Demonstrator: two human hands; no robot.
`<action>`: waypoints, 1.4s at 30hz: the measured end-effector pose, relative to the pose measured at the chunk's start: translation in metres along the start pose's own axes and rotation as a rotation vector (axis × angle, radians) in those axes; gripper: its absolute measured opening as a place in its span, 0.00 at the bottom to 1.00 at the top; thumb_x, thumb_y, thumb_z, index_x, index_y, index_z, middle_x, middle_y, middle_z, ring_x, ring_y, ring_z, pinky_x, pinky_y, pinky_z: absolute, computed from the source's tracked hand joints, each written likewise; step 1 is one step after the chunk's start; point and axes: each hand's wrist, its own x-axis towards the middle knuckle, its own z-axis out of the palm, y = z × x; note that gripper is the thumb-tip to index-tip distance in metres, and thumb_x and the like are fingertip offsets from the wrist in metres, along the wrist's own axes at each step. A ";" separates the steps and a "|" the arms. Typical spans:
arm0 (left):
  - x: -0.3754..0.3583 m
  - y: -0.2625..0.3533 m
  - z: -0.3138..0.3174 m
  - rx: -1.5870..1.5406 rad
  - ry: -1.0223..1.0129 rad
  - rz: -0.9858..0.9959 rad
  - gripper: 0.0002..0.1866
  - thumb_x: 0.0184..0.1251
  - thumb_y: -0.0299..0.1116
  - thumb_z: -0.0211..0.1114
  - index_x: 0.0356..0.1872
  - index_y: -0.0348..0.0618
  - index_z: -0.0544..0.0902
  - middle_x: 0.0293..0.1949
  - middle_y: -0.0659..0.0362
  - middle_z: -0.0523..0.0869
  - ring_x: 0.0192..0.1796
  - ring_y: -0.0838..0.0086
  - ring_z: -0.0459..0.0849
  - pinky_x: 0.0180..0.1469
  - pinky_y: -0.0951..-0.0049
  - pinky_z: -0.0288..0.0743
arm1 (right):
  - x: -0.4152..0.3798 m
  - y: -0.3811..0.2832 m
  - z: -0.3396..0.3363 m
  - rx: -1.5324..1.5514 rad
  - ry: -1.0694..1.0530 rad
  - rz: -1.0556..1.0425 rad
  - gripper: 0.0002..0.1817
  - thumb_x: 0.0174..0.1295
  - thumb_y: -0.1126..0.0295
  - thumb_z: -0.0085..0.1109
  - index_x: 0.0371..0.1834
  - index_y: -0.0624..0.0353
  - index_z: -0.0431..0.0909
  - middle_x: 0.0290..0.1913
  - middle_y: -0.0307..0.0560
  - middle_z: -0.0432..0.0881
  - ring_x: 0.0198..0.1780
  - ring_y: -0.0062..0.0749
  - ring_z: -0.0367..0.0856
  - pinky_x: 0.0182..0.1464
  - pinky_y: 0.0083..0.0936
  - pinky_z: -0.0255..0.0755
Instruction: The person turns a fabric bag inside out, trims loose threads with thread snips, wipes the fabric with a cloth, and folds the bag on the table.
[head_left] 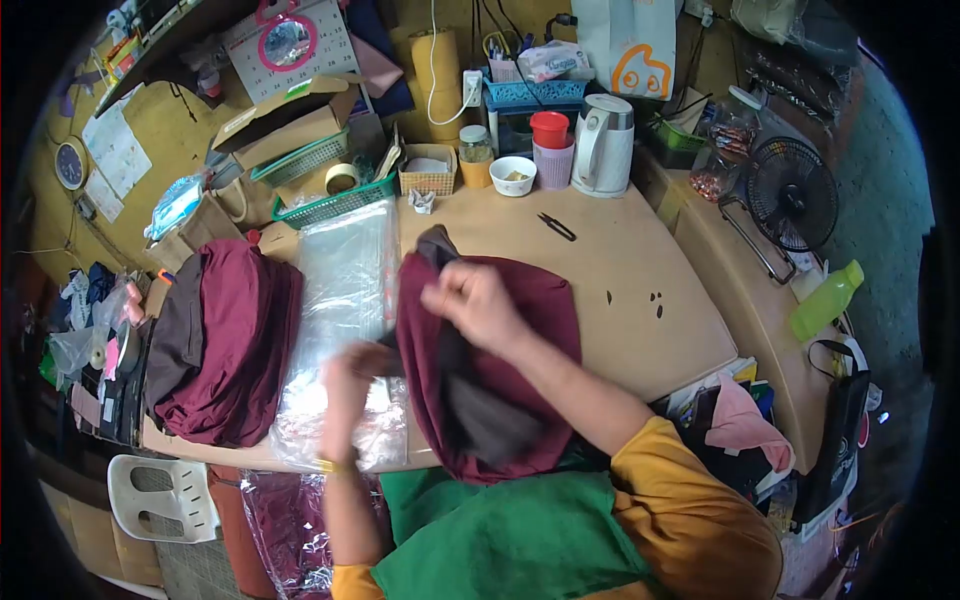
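Note:
A maroon and dark grey garment (540,310) lies bunched at the front of the tan table. Over its upper part is my right hand (474,302), its fingers pinched on the cloth near the dark grey end. At the garment's left edge my left hand (350,372) is blurred, its fingers at a dark strip of the cloth; their grip is hard to make out. Left of the garment lies a stack of clear plastic bags (340,270). Farther left sits a pile of folded maroon and grey garments (235,340). Small black snips (557,227) rest beyond the garment.
Along the back stand a green basket (335,207), a glass jar (475,155), a white bowl (513,176) and a white kettle (603,150). A black fan (792,193) and a green bottle (827,300) are at the right. A white plastic chair (165,497) is at the lower left.

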 end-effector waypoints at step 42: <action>0.079 0.032 -0.122 1.100 0.558 0.115 0.25 0.62 0.36 0.71 0.59 0.44 0.75 0.51 0.46 0.81 0.51 0.48 0.81 0.48 0.51 0.78 | -0.094 -0.012 -0.096 0.529 0.154 0.636 0.22 0.69 0.57 0.60 0.58 0.62 0.77 0.56 0.45 0.82 0.57 0.33 0.80 0.62 0.35 0.74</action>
